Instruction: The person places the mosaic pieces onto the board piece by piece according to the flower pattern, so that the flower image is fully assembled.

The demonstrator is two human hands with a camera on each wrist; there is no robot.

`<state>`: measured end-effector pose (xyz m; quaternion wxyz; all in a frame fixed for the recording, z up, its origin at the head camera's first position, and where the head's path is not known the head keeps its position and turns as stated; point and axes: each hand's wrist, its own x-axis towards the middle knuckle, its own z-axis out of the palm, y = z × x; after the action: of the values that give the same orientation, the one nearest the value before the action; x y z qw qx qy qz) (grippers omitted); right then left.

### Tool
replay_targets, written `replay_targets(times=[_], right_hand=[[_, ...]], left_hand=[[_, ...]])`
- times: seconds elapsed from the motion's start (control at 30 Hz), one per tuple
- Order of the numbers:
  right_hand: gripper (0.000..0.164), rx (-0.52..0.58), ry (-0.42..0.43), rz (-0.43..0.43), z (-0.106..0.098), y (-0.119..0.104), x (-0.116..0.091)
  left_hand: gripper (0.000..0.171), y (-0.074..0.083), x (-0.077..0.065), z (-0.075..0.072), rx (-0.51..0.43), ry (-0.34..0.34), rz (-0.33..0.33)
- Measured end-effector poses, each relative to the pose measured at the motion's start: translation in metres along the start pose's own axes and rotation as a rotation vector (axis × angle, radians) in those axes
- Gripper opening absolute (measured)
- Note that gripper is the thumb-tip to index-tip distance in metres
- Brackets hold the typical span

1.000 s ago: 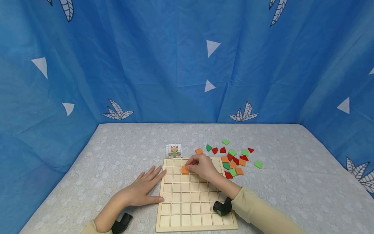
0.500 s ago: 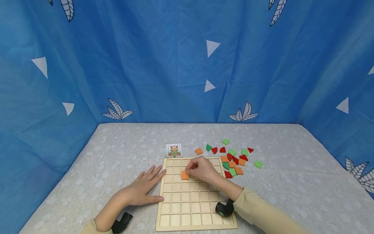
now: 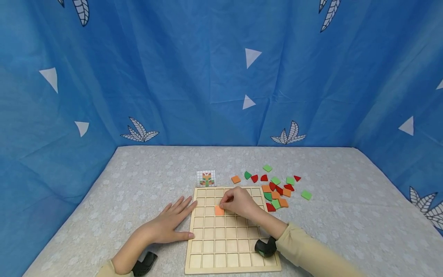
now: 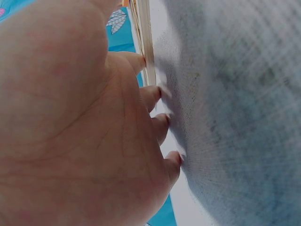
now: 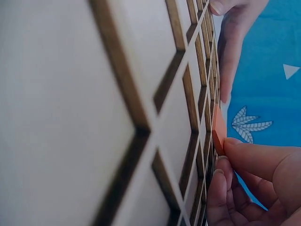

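Note:
My right hand [image 3: 241, 202] pinches an orange square tile [image 3: 219, 210] by its right side, over the upper left part of a wooden grid board [image 3: 220, 233]. In the right wrist view the orange tile [image 5: 218, 128] is tilted above the grid ridges, with thumb and fingertips at one corner. My left hand [image 3: 165, 227] lies with straight, spread fingers along the board's left edge, its thumb and index fingertip touching the frame. The left wrist view shows the palm of the left hand [image 4: 89, 127] and its fingertips on the tablecloth beside the board.
A small pattern card [image 3: 205, 178] with a coloured flower design lies behind the board. Loose red, orange and green tiles [image 3: 275, 195] are scattered to the right, some against the board's edge. Another orange tile [image 3: 236, 179] lies near the card. Blue curtains [image 3: 207, 77] enclose the table.
My right hand has moved the orange tile towards me, from the second row of cells to about the third. The left hand stays where it was.

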<state>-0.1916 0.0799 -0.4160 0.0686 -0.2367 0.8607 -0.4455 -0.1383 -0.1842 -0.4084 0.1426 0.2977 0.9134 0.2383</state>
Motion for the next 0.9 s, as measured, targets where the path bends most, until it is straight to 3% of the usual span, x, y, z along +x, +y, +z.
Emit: replay_targets(times=[0.43,0.63,0.9], right_hand=[[0.008,0.005,0.026,0.033,-0.008,-0.003,0.0],[0.007,0.089,0.067,0.085,-0.035,-0.003,-0.01],[0.015,0.177,0.165,0.264,-0.074,0.016,-0.035]], left_hand=[[0.087,0.0,0.0,0.001,0.0,0.001,-0.002],[0.088,-0.002,0.0,0.002,0.002,0.002,0.001],[0.087,-0.004,0.0,0.003,0.0,0.0,0.018]])
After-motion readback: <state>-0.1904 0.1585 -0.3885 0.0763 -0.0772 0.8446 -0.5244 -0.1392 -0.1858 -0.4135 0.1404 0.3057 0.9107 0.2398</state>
